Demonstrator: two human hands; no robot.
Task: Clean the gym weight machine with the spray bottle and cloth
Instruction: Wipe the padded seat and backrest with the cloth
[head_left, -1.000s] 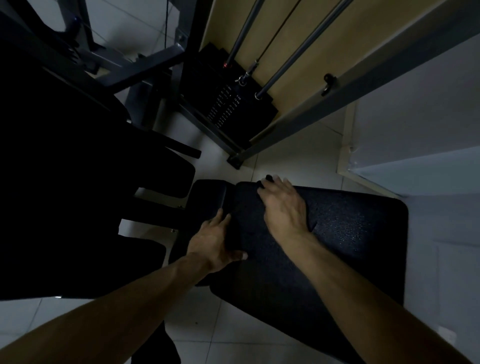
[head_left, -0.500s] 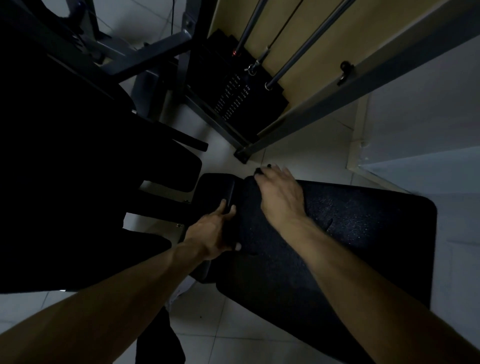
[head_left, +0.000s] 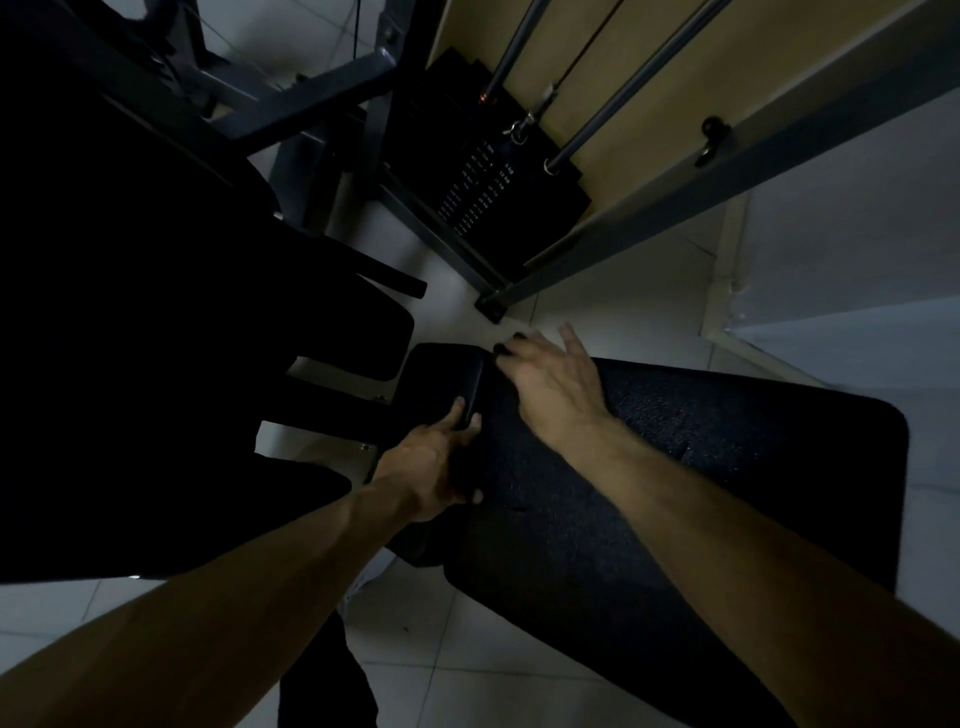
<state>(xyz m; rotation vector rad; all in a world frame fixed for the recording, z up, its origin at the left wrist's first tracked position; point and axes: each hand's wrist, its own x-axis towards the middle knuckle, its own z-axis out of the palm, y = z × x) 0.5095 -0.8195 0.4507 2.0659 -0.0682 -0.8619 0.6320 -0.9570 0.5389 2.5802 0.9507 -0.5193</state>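
Note:
A black textured bench pad (head_left: 727, 447) of the weight machine lies below me, with a smaller black pad (head_left: 436, 369) joined at its left end. My left hand (head_left: 428, 467) grips the left edge of the big pad at the gap between the two pads, thumb on the near side. My right hand (head_left: 550, 384) lies flat on the big pad's far left corner, fingers spread. Something small and dark (head_left: 511, 344) shows at its fingertips; I cannot tell whether it is a cloth. No spray bottle is in view.
The black weight stack (head_left: 483, 202) with its two guide rods (head_left: 623, 88) stands ahead, inside a grey steel frame (head_left: 675, 208). More black pads and frame bars (head_left: 291, 98) fill the dark left side. White tiled floor (head_left: 457, 312) lies around the bench, a pale wall panel (head_left: 857, 234) at right.
My right hand has slid along the pad to its far left corner and spread its fingers. My left hand keeps its grip on the pad edge. My view has shifted slightly.

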